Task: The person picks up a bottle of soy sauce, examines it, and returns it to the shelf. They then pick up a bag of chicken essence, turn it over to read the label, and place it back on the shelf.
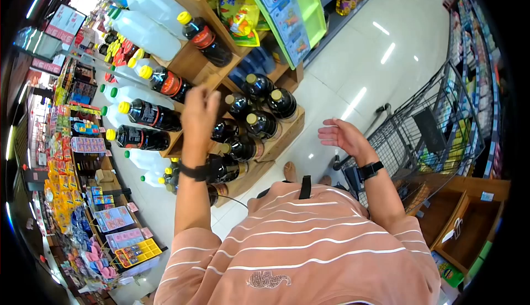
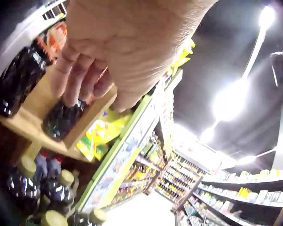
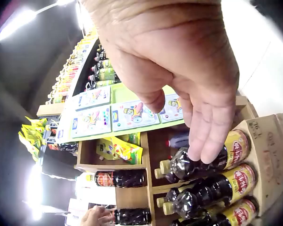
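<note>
My left hand hovers at the wooden shelf with fingers loosely bent and nothing visible in them, beside a dark bottle with a red label. Another such bottle stands farther up the shelf. In the left wrist view, the fingers of my left hand partly cover a dark bottle; contact is unclear. My right hand is empty, fingers extended, between the shelf and the cart. The right wrist view has my right hand in front of dark bottles with yellow labels.
A black wire shopping cart stands on the right, on pale floor tiles. Lower on the wooden display are dark bottles with yellowish caps. Large white jugs line its far side. A green-edged rack projects near the top.
</note>
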Motion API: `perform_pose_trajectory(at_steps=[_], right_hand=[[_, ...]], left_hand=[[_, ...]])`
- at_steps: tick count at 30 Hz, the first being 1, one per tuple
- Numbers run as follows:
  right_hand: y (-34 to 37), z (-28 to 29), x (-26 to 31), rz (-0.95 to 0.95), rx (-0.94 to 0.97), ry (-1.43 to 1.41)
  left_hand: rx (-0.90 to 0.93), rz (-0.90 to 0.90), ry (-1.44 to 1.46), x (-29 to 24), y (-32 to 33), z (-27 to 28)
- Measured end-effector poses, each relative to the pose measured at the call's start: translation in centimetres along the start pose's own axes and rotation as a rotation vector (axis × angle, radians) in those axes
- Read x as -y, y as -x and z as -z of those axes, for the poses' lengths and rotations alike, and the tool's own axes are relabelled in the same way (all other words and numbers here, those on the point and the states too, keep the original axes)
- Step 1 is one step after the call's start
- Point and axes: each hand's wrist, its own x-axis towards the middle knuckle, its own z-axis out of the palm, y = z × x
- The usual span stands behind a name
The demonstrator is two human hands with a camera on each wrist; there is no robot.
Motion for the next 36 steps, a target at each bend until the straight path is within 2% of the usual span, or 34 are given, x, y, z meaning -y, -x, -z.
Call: perform_pose_trajectory(at_steps=[3, 5, 9, 10, 13, 14, 17, 21, 23, 28, 32, 36], right_hand=[[-0.2, -1.1, 1.0, 0.035, 0.021, 0.008], [-0.2, -2.4, 1.5, 0.057, 0.043, 0.019], [-0.3, -4.9, 2.2, 0.096, 0.092, 0.074], [-0.2, -5.6, 2.3, 0.102, 0.098, 0.085], [0.1, -7.3, 2.5, 0.144, 0.118, 0.125], [0.2, -7.6, 2.6, 0.145, 0.114, 0.125], [0.2, -8.3, 2.4, 0.150, 0.098, 0.122], [0.0, -8.9, 1.4, 0.150, 0.071, 0.133], [-0.2, -9.6, 1.0, 0.144, 0.074, 0.141], [-1.3, -12.2, 0.7, 0.138, 0.140, 0.153], [-2.1, -14.8, 1.4, 0.131, 0.132, 0.229], [-3.0, -18.4, 2.6, 0.146, 0.161, 0.288]], left_hand=[[-0.331, -0.059, -0.067, -0.3, -2.9, 5.3], [-0.440, -0.130, -0.183, 2.1, -4.8, 7.2], [-0.421, -0.067, -0.234, 5.6, -7.7, 7.5], [-0.358, -0.035, -0.237, 6.8, -8.2, 7.5], [-0.313, 0.108, -0.048, 8.5, -9.5, 7.0], [-0.286, 0.216, 0.015, 8.7, -9.4, 6.9], [-0.288, 0.242, 0.155, 11.7, -9.6, 6.1], [-0.162, 0.225, 0.312, 13.0, -9.5, 6.3], [-0.162, 0.225, 0.381, 13.3, -9.2, 5.9], [-0.209, 0.189, 0.403, 11.1, -8.2, 6.5], [-0.256, 0.098, 0.367, 11.6, -7.3, 6.2], [-0.190, 0.158, 0.502, 9.6, -6.8, 8.4]])
